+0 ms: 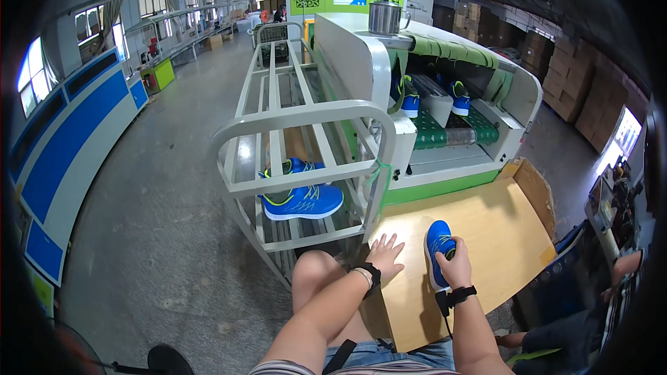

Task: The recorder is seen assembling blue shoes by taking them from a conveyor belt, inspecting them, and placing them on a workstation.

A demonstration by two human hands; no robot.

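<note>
My right hand (456, 264) grips a blue sneaker (439, 239) by its collar, with the toe pointing away from me. The shoe is on a light wooden board (479, 229) in front of me. To its left, my left hand (384, 257) rests on the board with fingers spread, holding nothing. Beyond that hand, blue sneakers (306, 201) with white soles and yellow-green trim sit on a grey metal rack (306, 121). Two more blue shoes (460, 99) stand at the mouth of a machine, on its green conveyor belt (479, 127).
The white and green conveyor machine (361, 62) stands ahead, a metal mug (384, 17) on top. A cardboard flap (533, 191) edges the board's right side. Another person's arm (625, 267) shows at far right. Blue and white cabinets (76, 139) line the left; stacked cartons (577, 83) stand back right.
</note>
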